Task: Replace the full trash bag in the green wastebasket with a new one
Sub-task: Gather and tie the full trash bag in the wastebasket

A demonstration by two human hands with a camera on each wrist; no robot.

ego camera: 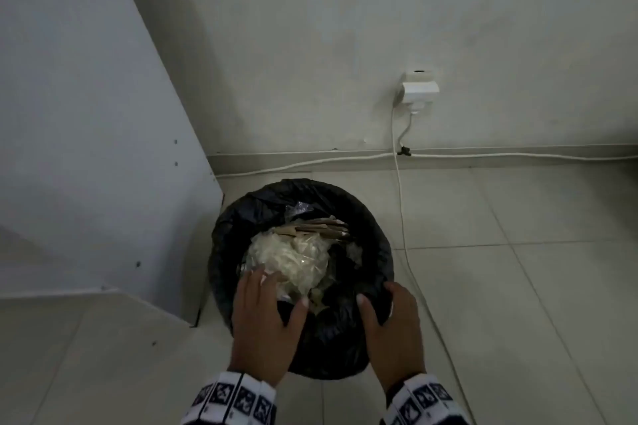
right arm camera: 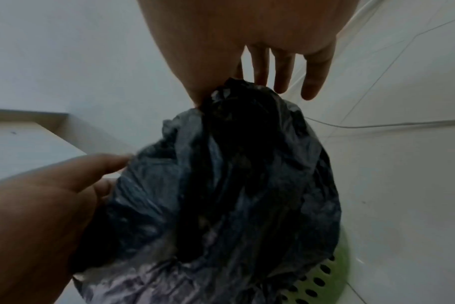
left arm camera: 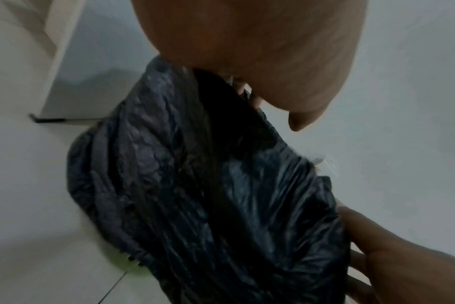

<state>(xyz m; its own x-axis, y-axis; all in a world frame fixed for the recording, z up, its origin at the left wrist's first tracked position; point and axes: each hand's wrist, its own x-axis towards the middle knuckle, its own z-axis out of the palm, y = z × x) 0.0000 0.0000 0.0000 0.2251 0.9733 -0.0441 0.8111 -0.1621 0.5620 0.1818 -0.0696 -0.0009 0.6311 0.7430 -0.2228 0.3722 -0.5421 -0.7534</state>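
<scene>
A black trash bag [ego camera: 362,235] lines the wastebasket and is folded down over its rim. It is full of crumpled clear plastic [ego camera: 293,259] and cardboard pieces [ego camera: 321,229]. The green wastebasket [right arm camera: 325,277] shows only as a perforated wall below the bag in the right wrist view. My left hand [ego camera: 276,293] grips the near-left rim of the bag, fingers over the edge toward the trash. On the near-right rim, my right hand [ego camera: 378,300] holds the bag with its thumb inside and its fingers outside. The bag [right arm camera: 234,164] bunches up into that hand.
A white cabinet panel [ego camera: 86,148] stands close on the left of the basket. Behind it is the wall with a plugged outlet [ego camera: 419,90]. A white cable [ego camera: 404,228] runs down and across the tiled floor [ego camera: 518,286] just right of the basket.
</scene>
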